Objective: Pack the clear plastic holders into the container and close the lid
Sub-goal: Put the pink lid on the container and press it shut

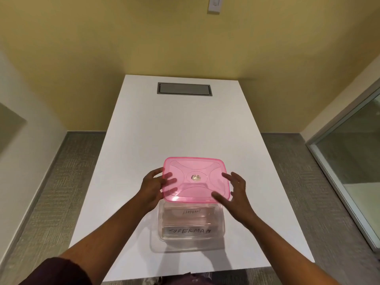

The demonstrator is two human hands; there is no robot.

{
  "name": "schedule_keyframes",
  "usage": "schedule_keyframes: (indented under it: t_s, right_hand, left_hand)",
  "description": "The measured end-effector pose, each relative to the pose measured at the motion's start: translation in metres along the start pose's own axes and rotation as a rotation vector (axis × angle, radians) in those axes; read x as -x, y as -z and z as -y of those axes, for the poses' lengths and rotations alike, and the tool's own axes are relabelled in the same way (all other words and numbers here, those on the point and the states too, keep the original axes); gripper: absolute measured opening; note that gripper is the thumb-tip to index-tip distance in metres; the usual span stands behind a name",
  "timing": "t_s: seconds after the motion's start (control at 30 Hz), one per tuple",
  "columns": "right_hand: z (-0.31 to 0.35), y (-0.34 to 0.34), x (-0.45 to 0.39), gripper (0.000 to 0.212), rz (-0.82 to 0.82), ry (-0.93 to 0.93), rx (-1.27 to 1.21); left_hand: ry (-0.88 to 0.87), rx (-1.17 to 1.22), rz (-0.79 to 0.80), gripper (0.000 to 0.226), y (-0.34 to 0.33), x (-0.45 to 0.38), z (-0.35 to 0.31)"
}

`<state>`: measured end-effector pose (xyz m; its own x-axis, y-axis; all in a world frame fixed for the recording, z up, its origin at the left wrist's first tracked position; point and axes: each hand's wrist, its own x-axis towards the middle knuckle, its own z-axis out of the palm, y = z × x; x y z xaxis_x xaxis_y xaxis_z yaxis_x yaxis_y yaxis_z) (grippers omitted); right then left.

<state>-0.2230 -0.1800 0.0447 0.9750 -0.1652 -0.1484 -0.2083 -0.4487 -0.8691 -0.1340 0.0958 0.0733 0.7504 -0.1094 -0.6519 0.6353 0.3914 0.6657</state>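
A long white table (pixel 185 128) runs away toward twelve o'clock, and it meets a yellow wall (pixel 144 48) at the far end. A grey hatch (pixel 184 89) is set flush into the tabletop up at twelve, and a white switch plate (pixel 214 5) sits high on the wall above it. Grey carpet (pixel 51 182) flanks the table at nine and three, and a glass panel (pixel 353 157) in a pale frame stands out at three o'clock.

Down at six, near the table's front edge, the clear container (pixel 190 225) stands open, with clear plastic holders (pixel 191 212) inside, labels reading ELEPHANT and SUPERMAN. The pink lid (pixel 195 178) hangs above its far half, tilted. The left hand (pixel 153 190) grips the lid's nine o'clock edge, fingers underneath and showing through the pink plastic, thumb on the rim. The right hand (pixel 234 192) is at the three o'clock edge, fingers spread wide across the top; whether they actually press on it, I cannot tell. A dark sleeve (pixel 55 272) shows at seven o'clock.
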Motion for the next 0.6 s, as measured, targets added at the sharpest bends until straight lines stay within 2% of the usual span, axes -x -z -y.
schedule_keyframes:
  t_s: [0.1, 0.2, 0.3, 0.47, 0.6]
  right_hand:
    - [0.0, -0.002, -0.011, 0.06, -0.181, -0.225, -0.2]
    - [-0.007, -0.003, -0.018, 0.047, -0.23, -0.368, -0.302]
    - [-0.015, -0.004, -0.015, 0.043, -0.226, -0.404, -0.313]
    - [-0.028, -0.011, 0.004, 0.034, -0.157, -0.421, -0.231]
    - [-0.038, -0.022, 0.017, 0.027, -0.133, -0.405, -0.055]
  left_hand:
    - [0.001, -0.041, -0.003, 0.044, 0.005, 0.002, 0.007]
    - [-0.006, -0.076, -0.017, 0.044, 0.007, 0.004, 0.016]
    - [-0.079, -0.222, -0.081, 0.038, 0.014, 0.004, 0.029]
    - [-0.323, -0.7, -0.308, 0.007, 0.036, 0.004, 0.062]
    - [-0.45, -0.903, -0.373, 0.012, 0.05, 0.004, 0.083]
